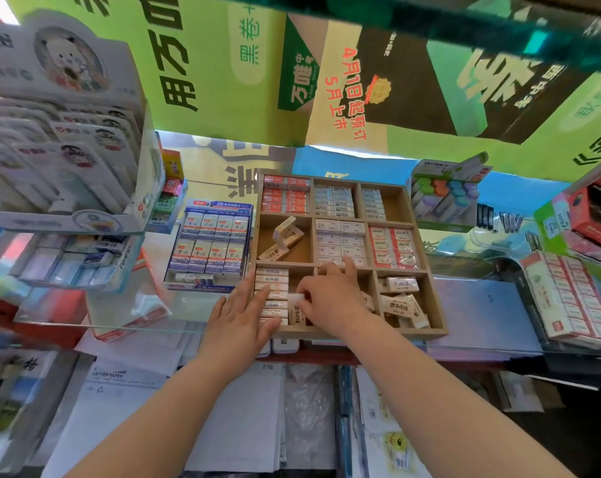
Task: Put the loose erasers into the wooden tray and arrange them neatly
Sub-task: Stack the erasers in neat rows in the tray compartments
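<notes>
While both hands are working in the near-left compartment of the wooden tray (433,291), the tray is sitting on a glass counter (154,315) and showing nine compartments in three rows of three. The left hand (244,319) is lying flat with fingers held together, pressing against the near end of a neat stack of erasers (272,284) lined up along that compartment's left wall; about eight are showing, though the hand is covering some. The right hand (330,298) is curling its fingers and pinching one loose eraser (297,310) just beside the stack, its printed side facing up.

Three erasers (283,241) are lying tilted and scattered in the middle-left compartment. Four or five more (402,300) are lying jumbled in the near-right compartment; the exact number is hard to tell. The other five compartments are holding tidy rows: red-wrapped ones (285,198) at the far left, white ones in the two far compartments beside them and in the centre, and red-and-white ones (394,246) at the middle right.

Left of the tray, a blue display box (211,243) is holding eight upright packets in two rows of four.
</notes>
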Demonstrator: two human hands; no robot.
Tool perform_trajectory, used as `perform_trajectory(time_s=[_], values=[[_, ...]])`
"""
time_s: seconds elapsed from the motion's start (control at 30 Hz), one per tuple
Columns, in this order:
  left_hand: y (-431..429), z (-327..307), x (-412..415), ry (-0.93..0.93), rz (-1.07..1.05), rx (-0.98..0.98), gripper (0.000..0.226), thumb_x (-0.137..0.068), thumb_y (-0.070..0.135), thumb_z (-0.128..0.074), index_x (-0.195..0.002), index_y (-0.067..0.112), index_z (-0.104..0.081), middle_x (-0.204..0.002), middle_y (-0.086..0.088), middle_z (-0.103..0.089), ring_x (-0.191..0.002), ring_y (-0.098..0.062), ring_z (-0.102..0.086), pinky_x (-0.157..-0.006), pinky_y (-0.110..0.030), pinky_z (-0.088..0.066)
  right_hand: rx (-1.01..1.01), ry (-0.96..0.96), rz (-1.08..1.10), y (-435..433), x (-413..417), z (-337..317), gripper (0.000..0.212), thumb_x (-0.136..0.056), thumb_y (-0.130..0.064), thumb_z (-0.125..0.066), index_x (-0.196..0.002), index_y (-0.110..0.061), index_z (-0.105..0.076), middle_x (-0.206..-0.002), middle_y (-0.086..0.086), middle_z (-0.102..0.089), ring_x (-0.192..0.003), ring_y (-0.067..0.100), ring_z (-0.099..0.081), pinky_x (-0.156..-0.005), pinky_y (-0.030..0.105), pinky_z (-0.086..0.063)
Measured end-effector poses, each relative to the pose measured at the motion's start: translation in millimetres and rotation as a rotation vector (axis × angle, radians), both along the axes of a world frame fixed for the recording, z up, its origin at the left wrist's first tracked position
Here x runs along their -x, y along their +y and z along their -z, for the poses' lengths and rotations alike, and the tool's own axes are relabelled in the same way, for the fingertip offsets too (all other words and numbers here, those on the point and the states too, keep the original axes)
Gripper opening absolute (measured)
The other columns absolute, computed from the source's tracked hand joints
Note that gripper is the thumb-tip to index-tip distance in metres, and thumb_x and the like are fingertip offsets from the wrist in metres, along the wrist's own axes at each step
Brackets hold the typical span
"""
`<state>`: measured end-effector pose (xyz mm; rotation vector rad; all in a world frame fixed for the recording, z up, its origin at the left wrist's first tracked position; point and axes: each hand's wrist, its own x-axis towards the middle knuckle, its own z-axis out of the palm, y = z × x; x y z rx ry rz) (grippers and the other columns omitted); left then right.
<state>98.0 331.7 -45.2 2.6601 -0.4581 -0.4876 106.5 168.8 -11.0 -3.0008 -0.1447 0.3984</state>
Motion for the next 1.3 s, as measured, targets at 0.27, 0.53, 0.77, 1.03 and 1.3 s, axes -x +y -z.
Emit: perform_trajectory(time_s=[0.27,0.53,0.77,1.03,1.3], values=[[0,0,1,0.008,-0.005,0.006,0.058,-0.092,0.047,-0.028,-0.141,0.029,-0.004,-0.153,0.003,0.014,-0.141,-0.016,0.002,-0.115,-0.035,-0.001,0.149,-0.034,-0.119,1,0,5,0.032,-0.089,-0.039,-0.041,-0.105,-0.023,-0.063,-0.133,0.007,-0.042,-0.129,0.03,-0.023,-0.111,0.051,0.002],[1,0,1,0.017,0.0,0.01,0.058,-0.092,0.048,-0.026,-0.141,0.029,-0.003,-0.152,0.004,0.017,-0.141,-0.016,0.003,-0.115,-0.035,-0.001,-0.225,-0.198,0.134,-11,-15,-6,0.024,-0.088,-0.031,-0.051,-0.107,-0.021,-0.06,-0.114,0.0,-0.06,-0.111,0.019,-0.046,-0.096,0.034,-0.028],[1,0,0,0.011,0.014,-0.017,0.056,-0.092,0.049,-0.025,-0.14,0.033,-0.002,-0.152,0.004,0.02,-0.141,-0.015,0.006,-0.115,-0.036,-0.002,-0.256,-0.138,0.113,-2,-76,-10,0.047,-0.088,-0.007,-0.049,-0.132,-0.02,-0.039,-0.139,0.005,-0.043,-0.128,0.022,-0.039,-0.1,0.034,-0.037],[4,3,2,-0.054,0.031,-0.115,0.059,-0.09,0.053,-0.016,-0.141,0.031,0.006,-0.151,0.004,0.021,-0.14,-0.013,0.012,-0.114,-0.035,0.004,-0.078,-0.192,-0.085,4,-97,-3,0.021,-0.09,-0.019,-0.047,-0.106,-0.013,-0.058,-0.116,0.007,-0.058,-0.106,0.021,-0.049,-0.084,0.028,-0.041],[2,-5,0,-0.069,0.064,-0.205,0.116,-0.039,0.065,0.047,-0.141,0.028,0.006,-0.151,0.003,0.019,-0.141,-0.015,0.011,-0.114,-0.037,0.004,-1.025,0.081,0.585,-16,-65,-24,0.021,-0.09,-0.014,-0.05,-0.108,-0.024,-0.05,-0.095,-0.002,-0.057,-0.077,0.009,-0.058,-0.049,0.012,-0.046]])
